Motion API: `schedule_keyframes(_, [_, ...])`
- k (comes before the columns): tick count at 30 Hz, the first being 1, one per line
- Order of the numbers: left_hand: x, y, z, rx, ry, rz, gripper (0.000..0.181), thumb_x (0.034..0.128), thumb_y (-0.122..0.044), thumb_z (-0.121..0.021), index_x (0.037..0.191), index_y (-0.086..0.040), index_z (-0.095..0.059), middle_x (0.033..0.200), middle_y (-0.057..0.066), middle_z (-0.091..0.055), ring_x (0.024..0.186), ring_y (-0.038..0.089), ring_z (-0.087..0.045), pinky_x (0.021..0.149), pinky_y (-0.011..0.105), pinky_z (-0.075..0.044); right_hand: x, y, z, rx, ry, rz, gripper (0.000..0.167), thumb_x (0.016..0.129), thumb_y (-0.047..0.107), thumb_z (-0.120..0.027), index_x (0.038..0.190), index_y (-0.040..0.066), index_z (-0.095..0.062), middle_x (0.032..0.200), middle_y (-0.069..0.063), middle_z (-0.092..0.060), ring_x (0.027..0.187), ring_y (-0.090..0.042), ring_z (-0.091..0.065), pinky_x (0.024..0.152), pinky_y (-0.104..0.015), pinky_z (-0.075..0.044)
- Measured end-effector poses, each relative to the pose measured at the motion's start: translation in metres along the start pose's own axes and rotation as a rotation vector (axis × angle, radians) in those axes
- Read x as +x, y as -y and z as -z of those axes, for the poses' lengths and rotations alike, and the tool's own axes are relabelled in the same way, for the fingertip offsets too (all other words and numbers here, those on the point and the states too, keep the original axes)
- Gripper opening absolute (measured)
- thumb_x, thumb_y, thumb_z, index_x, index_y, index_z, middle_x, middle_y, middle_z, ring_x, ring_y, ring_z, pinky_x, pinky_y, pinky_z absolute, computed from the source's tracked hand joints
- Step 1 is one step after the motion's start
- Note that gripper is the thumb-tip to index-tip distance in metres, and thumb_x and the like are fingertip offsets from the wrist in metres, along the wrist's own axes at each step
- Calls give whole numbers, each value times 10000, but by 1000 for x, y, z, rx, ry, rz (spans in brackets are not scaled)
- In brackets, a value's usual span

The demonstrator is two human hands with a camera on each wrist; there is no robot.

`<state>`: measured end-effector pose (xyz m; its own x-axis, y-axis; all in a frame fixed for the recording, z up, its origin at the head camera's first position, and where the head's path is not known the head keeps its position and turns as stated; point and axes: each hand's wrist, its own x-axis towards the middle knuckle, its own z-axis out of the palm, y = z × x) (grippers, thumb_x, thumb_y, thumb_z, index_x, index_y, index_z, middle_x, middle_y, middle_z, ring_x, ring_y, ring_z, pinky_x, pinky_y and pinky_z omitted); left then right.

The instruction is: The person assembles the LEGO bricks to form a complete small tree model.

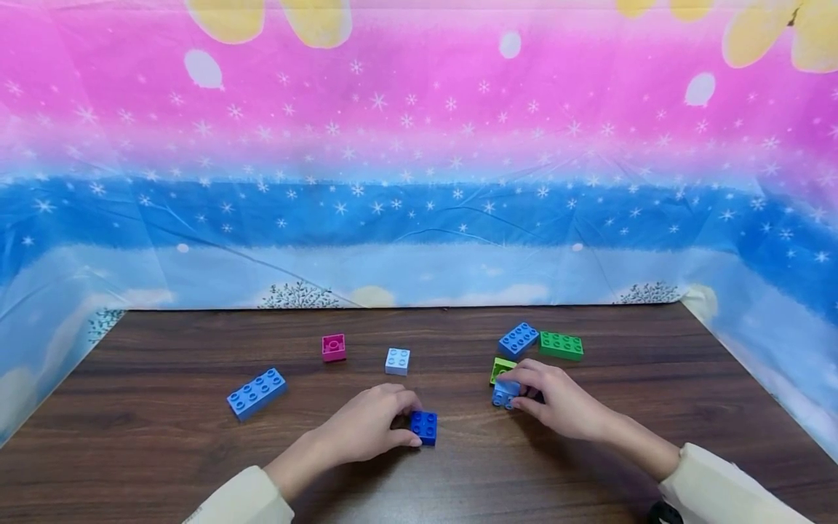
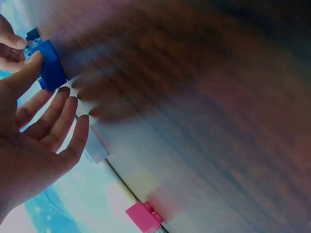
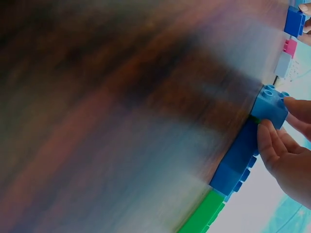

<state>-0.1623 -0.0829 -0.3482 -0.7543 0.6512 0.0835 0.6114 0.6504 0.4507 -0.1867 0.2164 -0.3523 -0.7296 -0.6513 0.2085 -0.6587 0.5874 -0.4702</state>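
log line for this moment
left hand: pinches dark-blue four-stud brick | right hand: pinches mid-blue four-stud brick | lime-green brick: behind mid-blue one | magenta brick: upside down

Across the table [image 1: 164,466], 4 bricks [image 1: 425,426] are left of 4 others [image 1: 503,396].

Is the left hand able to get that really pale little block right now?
Probably yes: the pale block sits just beyond the left hand with nothing between them, though that hand pinches the dark blue block.
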Motion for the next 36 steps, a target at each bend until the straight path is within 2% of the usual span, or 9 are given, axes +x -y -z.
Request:
schedule_keyframes(4, [1,-1,1,5,-6,2,248,815,-266,-696,970,-87,-622,827,-42,-547,766,99,-489,674,274,-433,1,-1,-1,31,-13,-4,312,840,14,-634,1148,42,-596,954,6,-561,747,-49,-494,595,-220,-447])
schedule_keyframes(8, [2,-1,0,19,-26,4,251,811,-269,-700,958,-81,-619,808,-38,-540,747,92,-480,665,274,-431,4,-1,0,85,6,-7,282,857,22,-616,1137,45,-604,880,15,-574,721,-48,-508,604,-229,-456])
schedule_keyframes(15, [3,0,-2,41,-59,11,259,802,-280,-707,943,-81,-618,794,-37,-540,732,82,-479,659,272,-435,9,0,3,151,58,-98,260,882,39,-584,1140,27,-608,840,25,-583,694,-50,-528,592,-239,-459])
schedule_keyframes(20, [3,0,-3,21,-50,20,276,801,-274,-710,967,-74,-620,807,-32,-549,747,99,-503,667,275,-442,9,0,0,133,75,-116,289,866,115,-628,1137,16,-609,905,16,-594,751,-58,-531,612,-236,-463])
schedule_keyframes(27, [2,3,-2,-47,-41,11,304,771,-225,-740,988,-52,-617,839,-7,-566,781,132,-527,694,287,-453,11,1,0,126,101,-90,399,827,214,-684,1143,-14,-594,924,-9,-575,786,-101,-545,665,-241,-487])
schedule_keyframes(36, [0,5,-2,-78,-45,16,266,769,-167,-742,965,-39,-617,857,21,-586,794,157,-547,695,288,-462,12,3,-2,63,119,-92,368,820,165,-693,1138,9,-597,891,23,-536,753,-86,-507,645,-237,-461])
